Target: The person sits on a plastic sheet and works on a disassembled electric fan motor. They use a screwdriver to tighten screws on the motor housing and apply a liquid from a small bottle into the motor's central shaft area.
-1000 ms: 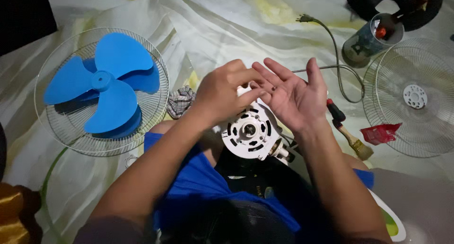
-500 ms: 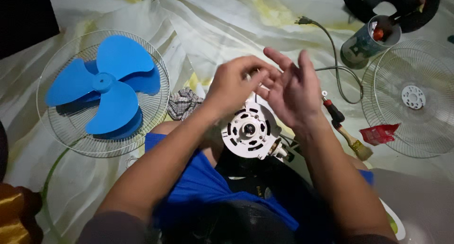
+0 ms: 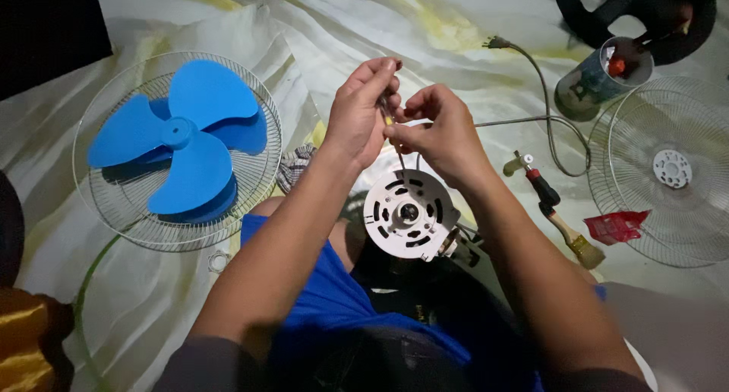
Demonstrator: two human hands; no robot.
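Hands [image 3: 402, 126] now higher, pinching thin screwdriver [image 3: 395, 137]

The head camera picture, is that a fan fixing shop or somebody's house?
Probably a floor at home. A crumpled pale sheet covers it, and fan parts lie loose: a blue fan blade on a wire guard, and a white motor under both hands.

a pale, creased cloth sheet with yellow streaks [image 3: 425, 27] covers the floor. on it lie a wire fan guard [image 3: 106, 202] holding a blue three-bladed fan blade [image 3: 186, 137], a second wire guard [image 3: 683, 210], a grey power cord [image 3: 543, 96], a wooden-handled paintbrush [image 3: 573, 240] and a tin can [image 3: 592, 77].
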